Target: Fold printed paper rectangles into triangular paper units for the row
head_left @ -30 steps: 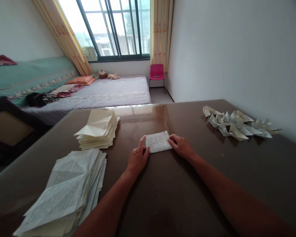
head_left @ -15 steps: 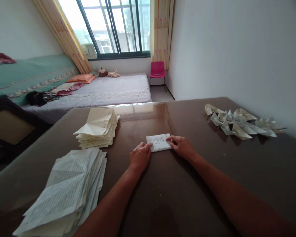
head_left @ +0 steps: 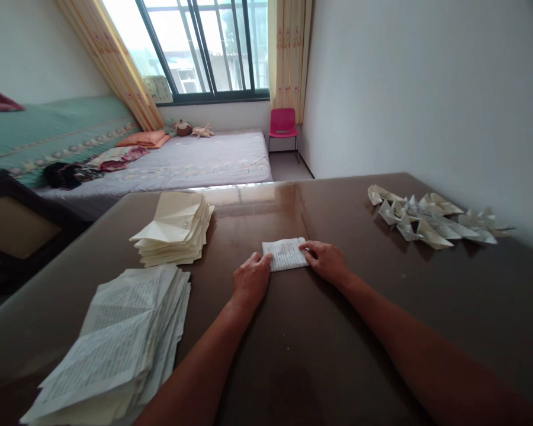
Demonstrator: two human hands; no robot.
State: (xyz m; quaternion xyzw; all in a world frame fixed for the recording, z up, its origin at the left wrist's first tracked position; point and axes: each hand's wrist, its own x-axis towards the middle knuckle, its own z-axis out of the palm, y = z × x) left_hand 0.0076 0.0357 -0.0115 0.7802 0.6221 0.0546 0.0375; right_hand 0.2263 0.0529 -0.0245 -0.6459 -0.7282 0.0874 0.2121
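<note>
Left hand (head_left: 251, 278): fingers curled, thumb pinching the left edge of the folded sheet (head_left: 284, 257).
Right hand (head_left: 326, 261): gripping the sheet's right edge, my index finger laid over its top face.
Folded sheet: small, covered in lines of text, between my hands on the brown table (head_left: 288, 319).
White paper stack (head_left: 111, 331): beside my left forearm, its top page creased and full of text.
Cream paper stack (head_left: 173, 228): just beyond the white one, top page creased too.
Folded paper shapes (head_left: 433, 222): pointed, clustered toward the table's far right, well apart from me.
</note>
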